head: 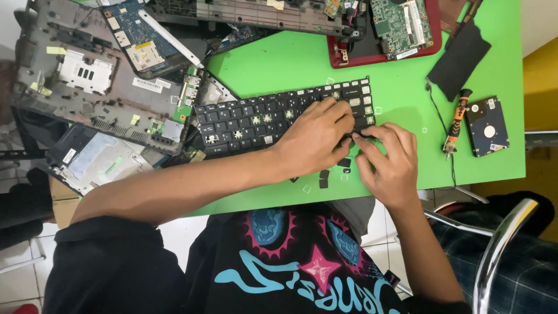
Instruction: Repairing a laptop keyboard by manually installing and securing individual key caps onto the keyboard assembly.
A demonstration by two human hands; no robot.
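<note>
Keyboard (273, 116): a black laptop keyboard, removed from its machine, lies flat on the green table (302, 58), running from the table's left edge toward its middle, tilted so its right end sits farther from the person. Several keycaps are off; pale switch pads show through at scattered spots across the rows and near the right end.

Near edge of the table: a few loose black keycaps (324, 174) lie just beside the keyboard's near edge, below the hands. Small clear plastic bits are scattered around them.

Step in hand, as judged: keycap work at the keyboard's near right corner. The left hand (317, 139) rests palm-down over the right half of the keyboard, fingers together and pressing on it. The right hand (389, 160) meets it at that corner, fingertips pinched close on a small dark piece at the keyboard's edge; whether the piece is a keycap I cannot tell. The next move appears to call for fine fingertip control at that one key position while the left hand steadies the board.

Right side of the table: a screwdriver (456, 122) with an orange and black handle lies near a hard drive (487, 126), with a black pad (459, 58) beyond them.

Far edge: a red laptop shell (383, 55) holding a green circuit board (401, 23). Far left corner: stripped grey laptop chassis (93, 75), stacked and overlapping the table's left edge.
</note>
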